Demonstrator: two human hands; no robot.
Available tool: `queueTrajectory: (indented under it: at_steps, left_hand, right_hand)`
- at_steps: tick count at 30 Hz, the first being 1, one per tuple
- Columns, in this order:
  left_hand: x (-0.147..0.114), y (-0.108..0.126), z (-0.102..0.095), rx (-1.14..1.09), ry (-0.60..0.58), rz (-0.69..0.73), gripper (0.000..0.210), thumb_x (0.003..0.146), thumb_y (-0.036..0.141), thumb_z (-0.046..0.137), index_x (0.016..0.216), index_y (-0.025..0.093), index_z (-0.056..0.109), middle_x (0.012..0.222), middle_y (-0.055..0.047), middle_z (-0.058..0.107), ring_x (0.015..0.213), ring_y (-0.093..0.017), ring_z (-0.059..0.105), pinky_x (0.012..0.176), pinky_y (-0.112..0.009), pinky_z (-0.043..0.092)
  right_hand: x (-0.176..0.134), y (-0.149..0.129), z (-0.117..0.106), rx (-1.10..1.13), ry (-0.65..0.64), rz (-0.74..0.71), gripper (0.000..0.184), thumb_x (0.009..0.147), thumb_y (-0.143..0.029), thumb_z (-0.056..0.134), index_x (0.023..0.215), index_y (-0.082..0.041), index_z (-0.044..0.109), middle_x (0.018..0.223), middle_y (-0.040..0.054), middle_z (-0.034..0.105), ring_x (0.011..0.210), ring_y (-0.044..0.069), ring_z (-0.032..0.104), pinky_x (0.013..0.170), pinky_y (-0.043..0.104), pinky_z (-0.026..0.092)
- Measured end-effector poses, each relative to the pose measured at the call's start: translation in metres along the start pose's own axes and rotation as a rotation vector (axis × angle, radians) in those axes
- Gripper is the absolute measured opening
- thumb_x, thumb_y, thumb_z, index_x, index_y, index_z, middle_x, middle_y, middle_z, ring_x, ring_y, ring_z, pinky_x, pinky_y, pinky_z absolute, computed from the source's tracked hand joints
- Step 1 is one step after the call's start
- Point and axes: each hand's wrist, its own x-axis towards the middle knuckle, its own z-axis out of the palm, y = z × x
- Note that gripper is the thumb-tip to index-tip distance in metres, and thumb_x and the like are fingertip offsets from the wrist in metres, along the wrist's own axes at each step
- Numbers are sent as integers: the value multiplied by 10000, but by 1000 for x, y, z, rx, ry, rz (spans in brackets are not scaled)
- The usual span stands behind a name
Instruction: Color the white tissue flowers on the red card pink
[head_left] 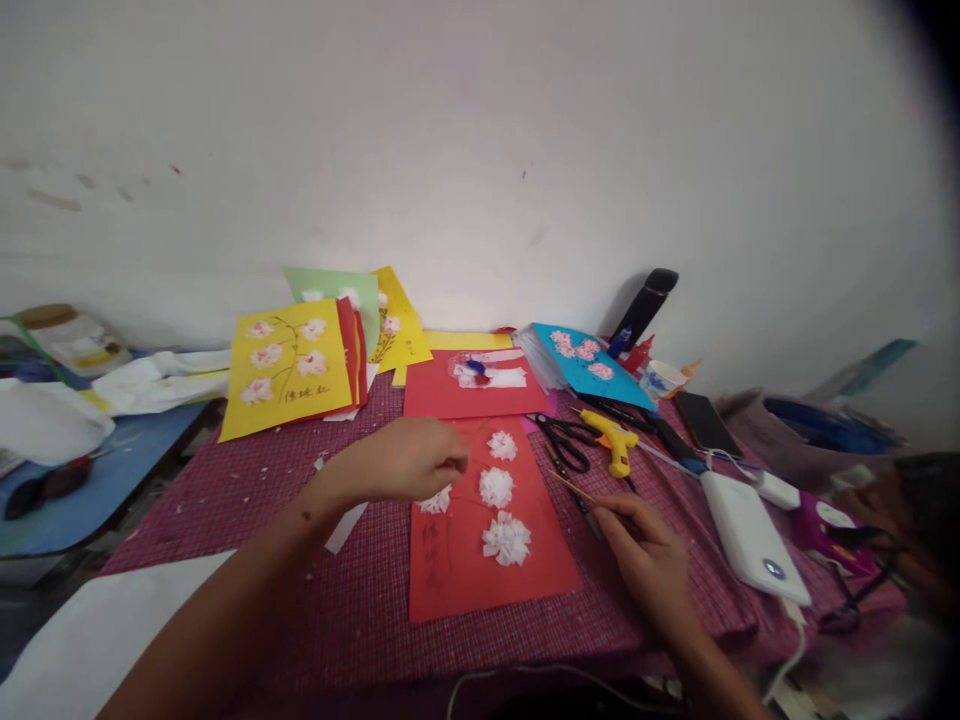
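Note:
In the head view a red sheet of card lies on the table before me, bearing white crumpled-paper flowers, thin drawn lines and dark handwriting. My left hand is over the card's upper left part, its fingers curled closed; what they hold, if anything, is hidden. One white flower shows partly under that hand. To the right of the card, my right hand is closed round a thin wooden stick, its tip pointing left toward the card. Whether the left fingers touch the card I cannot tell.
Behind lies another red card with red and blue paint on white paper. Black scissors, a yellow glue gun, a phone and a white power bank lie rightward. Finished-looking flower cards lean at left.

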Motion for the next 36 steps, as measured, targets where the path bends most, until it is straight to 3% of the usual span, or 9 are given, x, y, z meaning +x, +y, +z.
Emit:
queueTrajectory:
  at_steps: [4,7,9,13,17,20,24,28,36]
  left_hand:
    - [-1,14,-5,-118,150,58,181,957,183,493,871,185,653,841,13,659,764,-110,572,726,-260,392]
    - [-3,42,15,-143,127,82,187,1006,231,500,879,197,634,839,23,670,736,-106,580,664,-257,383]
    - [-1,66,47,-83,102,133,176,1020,248,502,899,208,623,822,19,680,668,-113,575,573,-270,340]
    - [20,103,144,182,62,444,256,952,322,632,734,196,582,675,2,632,490,-122,492,450,-294,234]
    - [49,106,226,302,450,516,241,973,366,635,798,205,604,735,6,680,630,-146,624,546,-295,383]
    - [58,94,255,352,675,528,153,995,383,622,984,240,677,1092,-17,760,939,-186,705,729,-308,489]
    - [57,80,266,364,770,423,375,1033,483,562,1123,146,701,1071,-29,769,952,-156,699,819,-292,510]
    - [55,77,261,408,610,467,292,1041,346,594,1212,123,674,1103,-14,772,983,-104,695,815,-235,487]
    - [51,88,247,328,521,393,469,1046,541,514,1201,131,681,1094,-52,776,953,-136,691,825,-273,480]
  right_hand:
    - [0,-3,1,27,-14,27,260,898,-474,741,903,-217,780,881,62,759,806,224,714,740,318,599]
    - [-1,-5,0,30,-22,35,289,890,-497,741,901,-211,784,862,62,768,789,228,717,718,310,596]
    - [1,-6,-2,32,-12,63,320,883,-517,745,904,-199,778,786,46,752,699,211,694,637,292,576]
    - [25,-14,-1,42,-98,112,307,934,-489,693,981,-191,751,675,4,696,536,168,607,474,252,480]
    - [78,-26,19,-84,-163,-75,291,962,-419,610,1061,-205,781,912,67,799,746,231,726,652,320,578]
    - [122,-29,47,-291,-187,-259,311,971,-339,534,1041,-198,803,1059,109,816,968,278,761,883,407,588]
    - [162,-25,94,-418,-303,-347,333,973,-218,496,1084,-196,809,1076,108,816,999,253,758,909,361,570]
    - [182,-20,132,-494,-368,-361,330,940,-140,523,1098,-177,810,1054,117,816,971,243,750,894,320,547]
    - [193,-12,144,-569,-422,-346,324,935,-150,534,1095,-191,813,1098,113,815,1015,252,738,925,324,528]
